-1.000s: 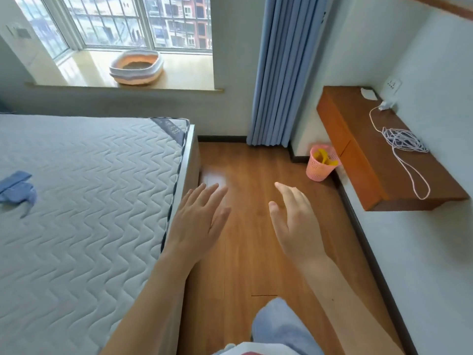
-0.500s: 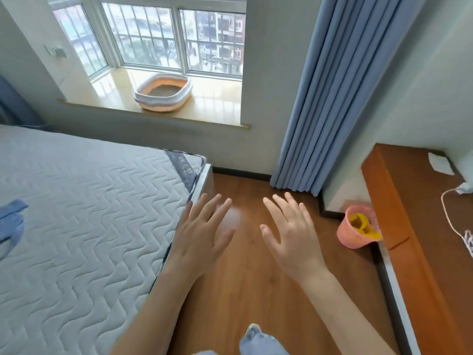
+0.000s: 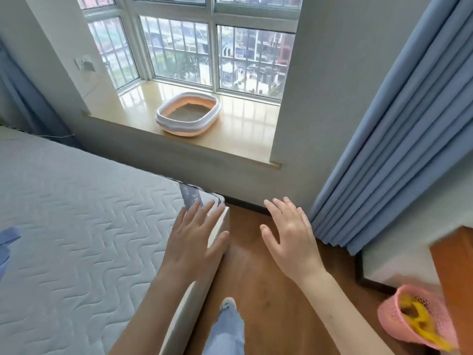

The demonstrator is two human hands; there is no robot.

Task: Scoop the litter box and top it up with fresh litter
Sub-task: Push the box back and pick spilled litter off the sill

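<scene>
A white and peach litter box [image 3: 163, 121] with grey litter inside sits on the pale window ledge [image 3: 238, 142] ahead. My left hand [image 3: 195, 242] hovers over the mattress corner, fingers straight and spread, holding nothing. My right hand [image 3: 289, 239] is out in front over the wooden floor, also spread and empty. Both hands are well short of the litter box. A pink mesh bin [image 3: 399, 321] at the lower right holds something yellow, possibly a scoop.
A quilted grey mattress [image 3: 76, 239] fills the left side. A blue curtain [image 3: 399, 139] hangs at the right. An orange-brown wall shelf [image 3: 458, 272] juts in at the right edge above the pink bin. Wooden floor [image 3: 256, 290] runs between the bed and the wall.
The view has advanced toward the window and tilted up. The litter box looks bigger and nearer. The pink bin and shelf slid to the lower right. Both hands stay spread and empty.
</scene>
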